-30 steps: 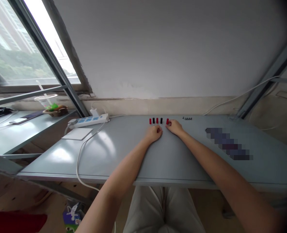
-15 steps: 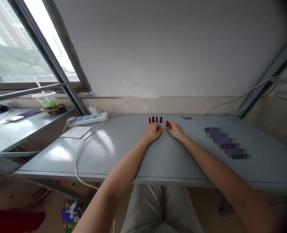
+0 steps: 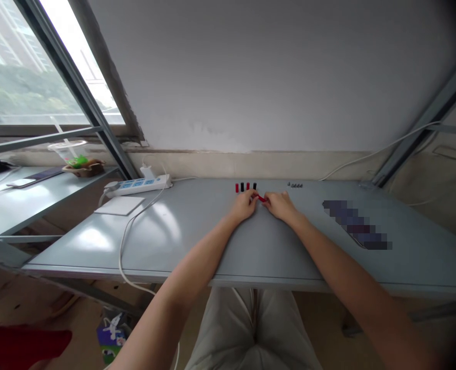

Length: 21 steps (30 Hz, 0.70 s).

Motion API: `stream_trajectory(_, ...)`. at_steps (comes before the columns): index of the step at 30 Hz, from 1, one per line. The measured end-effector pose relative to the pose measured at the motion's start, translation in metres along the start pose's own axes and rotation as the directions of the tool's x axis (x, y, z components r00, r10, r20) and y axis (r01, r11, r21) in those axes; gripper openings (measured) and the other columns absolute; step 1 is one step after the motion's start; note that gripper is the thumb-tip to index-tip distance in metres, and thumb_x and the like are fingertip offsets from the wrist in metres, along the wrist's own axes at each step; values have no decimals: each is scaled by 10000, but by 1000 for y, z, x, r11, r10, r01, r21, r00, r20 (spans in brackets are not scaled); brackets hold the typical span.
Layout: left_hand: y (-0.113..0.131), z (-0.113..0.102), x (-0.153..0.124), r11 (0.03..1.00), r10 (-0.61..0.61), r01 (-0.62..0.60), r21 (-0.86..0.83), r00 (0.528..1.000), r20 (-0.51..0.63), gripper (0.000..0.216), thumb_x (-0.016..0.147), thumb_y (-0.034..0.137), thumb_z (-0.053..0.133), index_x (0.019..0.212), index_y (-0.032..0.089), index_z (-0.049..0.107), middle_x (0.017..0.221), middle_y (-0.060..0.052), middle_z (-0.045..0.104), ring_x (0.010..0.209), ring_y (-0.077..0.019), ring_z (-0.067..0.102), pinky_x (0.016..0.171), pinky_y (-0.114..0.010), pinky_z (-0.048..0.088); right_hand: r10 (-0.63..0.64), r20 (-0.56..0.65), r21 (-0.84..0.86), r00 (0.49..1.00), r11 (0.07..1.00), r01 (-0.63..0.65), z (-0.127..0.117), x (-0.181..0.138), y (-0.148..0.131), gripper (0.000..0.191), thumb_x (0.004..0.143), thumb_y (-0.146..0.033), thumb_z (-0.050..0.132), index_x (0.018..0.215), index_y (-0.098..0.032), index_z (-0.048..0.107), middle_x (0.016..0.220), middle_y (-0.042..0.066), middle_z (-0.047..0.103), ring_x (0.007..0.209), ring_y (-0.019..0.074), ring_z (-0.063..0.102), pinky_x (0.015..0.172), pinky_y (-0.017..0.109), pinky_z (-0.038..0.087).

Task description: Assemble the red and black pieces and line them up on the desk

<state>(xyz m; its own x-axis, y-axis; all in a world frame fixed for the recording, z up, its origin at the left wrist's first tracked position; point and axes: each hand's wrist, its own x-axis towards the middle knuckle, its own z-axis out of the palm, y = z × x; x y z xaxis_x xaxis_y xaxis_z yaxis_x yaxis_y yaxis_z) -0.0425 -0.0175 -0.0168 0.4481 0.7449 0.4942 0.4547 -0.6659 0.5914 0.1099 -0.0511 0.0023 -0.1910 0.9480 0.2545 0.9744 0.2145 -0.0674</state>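
Observation:
Both my hands rest on the grey table [image 3: 251, 246] near its far edge, fingertips meeting. My left hand [image 3: 244, 205] and my right hand [image 3: 280, 205] pinch a small red cylinder [image 3: 261, 198] between them, lying sideways. Just behind stands a short row of small upright cylinders [image 3: 245, 187], red and black alternating. A few tiny dark parts [image 3: 295, 185] lie in a line to the right of that row.
A white power strip [image 3: 137, 185] with a cable [image 3: 126, 241] trailing off the front edge lies at the table's left rear, beside a white flat pad [image 3: 119, 205]. A blurred dark object [image 3: 357, 226] lies at right. A second table [image 3: 16, 200] with a cup stands left.
The red cylinder that stood upright by my right fingers now lies sideways between both hands' fingertips. My hands have drawn closer together.

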Motion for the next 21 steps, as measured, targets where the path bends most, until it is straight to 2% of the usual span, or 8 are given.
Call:
stream_trajectory(5, 2, -2, -1, 999, -38, 38, -4, 998, -43, 185, 841, 288, 395, 877, 156, 520, 771, -33, 586, 636, -108, 511, 644, -238, 402, 0, -11, -16, 1000, 1000, -1, 2, 1, 2, 159, 827, -281, 458, 874, -195, 582, 857, 80, 656, 839, 226, 587, 800, 355, 328)
stream_trajectory(8, 3, -4, -1, 996, -92, 91, -16, 991, -95, 184, 854, 294, 375, 889, 160, 496, 797, -39, 586, 619, -105, 508, 642, -245, 402, 19, -8, -1, 1000, 1000, -19, 2, 1, 4, 163, 825, -286, 468, 890, -191, 584, 852, 80, 657, 833, 224, 588, 784, 343, 339)
stream_trajectory(14, 0, -2, 1, 994, -74, 56, -89, 973, -219, 122, 860, 223, 353, 923, 167, 442, 863, -70, 592, 771, -138, 554, 724, -280, 417, 57, 0, 62, 998, 996, -56, 2, 0, 9, 194, 836, -258, 449, 940, -188, 598, 897, 90, 658, 850, 202, 585, 762, 300, 357)
stream_trajectory(17, -1, -2, 1, 995, -55, 38, -89, 978, -202, 96, 850, 184, 359, 903, 173, 439, 849, -68, 598, 798, -145, 563, 746, -293, 422, 78, 0, 114, 997, 990, -78, 6, 2, 11, 198, 835, -247, 454, 950, -189, 605, 898, 89, 658, 859, 199, 585, 751, 286, 367)
stream_trajectory(21, -4, -1, 0, 995, -82, 71, -66, 982, -170, 111, 837, 149, 362, 906, 181, 442, 823, -62, 610, 822, -158, 573, 771, -308, 424, 108, -21, 179, 994, 979, -102, 10, 4, 14, 209, 828, -217, 459, 969, -179, 608, 915, 97, 656, 868, 197, 585, 742, 275, 376)
